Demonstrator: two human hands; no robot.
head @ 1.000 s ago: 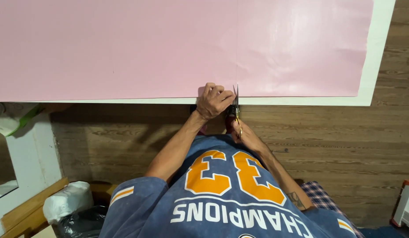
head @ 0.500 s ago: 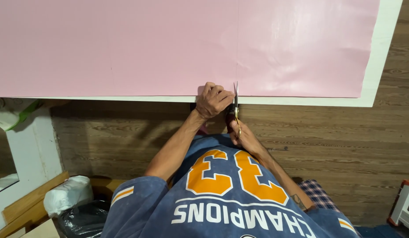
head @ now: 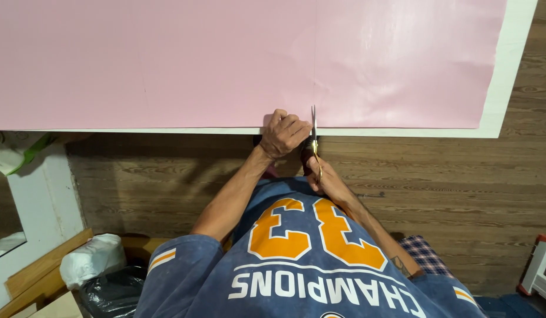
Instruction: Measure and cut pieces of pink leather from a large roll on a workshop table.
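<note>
The left hand (head: 283, 133) is curled over the near edge of a pink sheet (head: 226, 59). Scissors (head: 313, 126) are gripped in the right hand (head: 323, 176), blades at that edge.

pink sheet (head: 167, 59) cropped at top, left edges

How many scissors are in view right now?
1. The scissors are in the right hand, blades at the pink sheet's near edge, beside the left hand. Others may be hidden.
</note>
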